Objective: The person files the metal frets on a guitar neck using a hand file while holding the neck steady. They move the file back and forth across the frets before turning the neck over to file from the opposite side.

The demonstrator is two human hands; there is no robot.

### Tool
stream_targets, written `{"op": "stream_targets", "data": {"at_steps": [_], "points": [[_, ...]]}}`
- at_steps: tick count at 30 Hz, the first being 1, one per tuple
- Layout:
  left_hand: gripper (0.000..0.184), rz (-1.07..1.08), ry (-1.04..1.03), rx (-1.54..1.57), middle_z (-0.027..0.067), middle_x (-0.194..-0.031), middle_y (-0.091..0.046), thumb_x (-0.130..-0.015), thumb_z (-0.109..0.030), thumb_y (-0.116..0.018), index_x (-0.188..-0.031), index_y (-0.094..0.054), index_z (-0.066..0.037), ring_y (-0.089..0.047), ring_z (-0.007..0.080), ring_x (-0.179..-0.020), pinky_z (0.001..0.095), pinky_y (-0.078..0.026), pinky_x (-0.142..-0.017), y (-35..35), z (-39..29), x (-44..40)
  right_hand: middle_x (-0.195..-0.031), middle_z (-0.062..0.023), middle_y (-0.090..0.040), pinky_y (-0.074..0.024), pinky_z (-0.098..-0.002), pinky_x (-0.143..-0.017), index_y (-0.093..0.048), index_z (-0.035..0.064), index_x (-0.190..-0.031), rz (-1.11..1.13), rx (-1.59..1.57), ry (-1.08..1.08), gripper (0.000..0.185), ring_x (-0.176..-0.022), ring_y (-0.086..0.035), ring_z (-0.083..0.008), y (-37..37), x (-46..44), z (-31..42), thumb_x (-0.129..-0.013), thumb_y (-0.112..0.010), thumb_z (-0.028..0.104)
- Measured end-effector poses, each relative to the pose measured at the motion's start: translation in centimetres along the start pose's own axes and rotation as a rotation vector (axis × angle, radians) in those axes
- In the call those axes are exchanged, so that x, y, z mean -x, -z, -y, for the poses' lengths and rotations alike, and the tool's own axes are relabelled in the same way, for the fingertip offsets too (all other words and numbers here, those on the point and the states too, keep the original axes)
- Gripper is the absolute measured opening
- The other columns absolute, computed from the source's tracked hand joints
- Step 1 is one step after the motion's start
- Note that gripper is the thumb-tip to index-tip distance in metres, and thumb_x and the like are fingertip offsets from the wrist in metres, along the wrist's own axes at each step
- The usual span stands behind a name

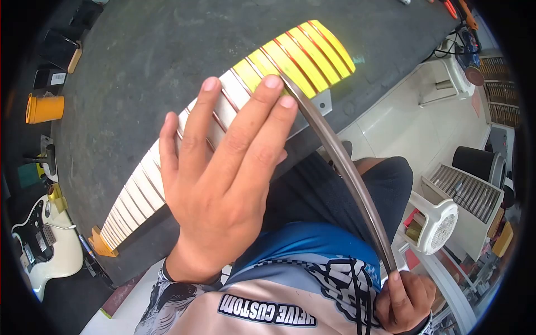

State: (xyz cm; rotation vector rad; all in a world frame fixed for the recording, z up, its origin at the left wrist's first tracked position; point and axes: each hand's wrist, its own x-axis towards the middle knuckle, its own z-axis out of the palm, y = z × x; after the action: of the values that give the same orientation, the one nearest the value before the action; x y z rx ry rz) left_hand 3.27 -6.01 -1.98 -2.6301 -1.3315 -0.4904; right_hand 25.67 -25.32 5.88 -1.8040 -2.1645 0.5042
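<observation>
A guitar neck [131, 201] lies diagonally across the dark bench, its fretboard covered in white strips, and yellow strips [318, 58] at the wide end, between copper-coloured frets. My left hand [223, 167] rests palm down on it, fingers stretched and apart. Two of its fingertips sit beside the tip of a long, dark, file-like metal bar [352, 173], which meets the fretboard near the start of the yellow part. Low at the right, my right hand [405, 301] is closed around the bar's other end. The underside of my left palm is hidden.
The dark bench top [139, 50] carries an orange cup [44, 109] at its left edge. A white electric guitar body [56, 245] lies at lower left. A white stool [432, 223] and a slatted metal rack [463, 192] stand to the right. Cables [449, 47] hang at upper right.
</observation>
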Motion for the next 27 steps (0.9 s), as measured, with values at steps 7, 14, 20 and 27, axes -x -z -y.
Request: {"op": "stream_targets", "data": {"at_steps": [7, 14, 20, 27], "points": [[0.041, -0.031, 0.002, 0.009, -0.0002, -0.136, -0.064, -0.09, -0.023, -0.067, -0.131, -0.065, -0.017, -0.052, 0.0327, -0.133, 0.0484, -0.037, -0.108, -0.3, 0.1, 0.2, -0.076, -0.0102, -0.062, -0.0429, -0.0356, -0.054, -0.063, -0.0008, -0.129, -0.033, 0.076, -0.058, 0.056, -0.058, -0.056, -0.0231, -1.2, -6.9, 1.9, -0.073, -0.068, -0.002], [0.042, -0.003, 0.008, 0.017, 0.0, -0.136, -0.064, -0.09, -0.022, -0.067, -0.131, -0.065, -0.017, -0.053, 0.034, -0.132, 0.051, -0.038, -0.106, 0.0, 0.0, 0.0, -0.085, -0.017, -0.065, -0.0501, -0.0374, -0.056, -0.061, -0.0036, -0.131, 0.027, 0.023, -0.032, 0.047, -0.062, -0.059, -0.028, 0.1, -1.1, 0.7, -0.084, -0.062, -0.004], [0.043, -0.026, 0.003, 0.031, -0.0003, -0.136, -0.065, -0.088, -0.02, -0.069, -0.131, -0.065, -0.017, -0.053, 0.034, -0.131, 0.0505, -0.038, -0.106, -0.1, 0.0, 0.1, -0.078, -0.0127, -0.063, -0.0458, -0.0345, -0.054, -0.063, -0.0024, -0.129, -0.019, 0.149, -0.043, 0.058, -0.06, -0.059, -0.0254, -1.0, -4.0, 2.0, -0.071, -0.068, -0.005], [0.042, -0.056, -0.008, 0.04, -0.0001, -0.134, -0.065, -0.089, -0.021, -0.068, -0.131, -0.065, -0.017, -0.054, 0.0334, -0.13, 0.0498, -0.038, -0.105, -0.3, 0.2, 0.3, -0.076, -0.0133, -0.064, -0.0469, -0.0346, -0.053, -0.065, -0.0013, -0.126, -0.123, 0.079, -0.069, 0.053, -0.058, -0.059, -0.0256, -2.0, -6.4, 1.7, -0.073, -0.067, -0.008]]}}
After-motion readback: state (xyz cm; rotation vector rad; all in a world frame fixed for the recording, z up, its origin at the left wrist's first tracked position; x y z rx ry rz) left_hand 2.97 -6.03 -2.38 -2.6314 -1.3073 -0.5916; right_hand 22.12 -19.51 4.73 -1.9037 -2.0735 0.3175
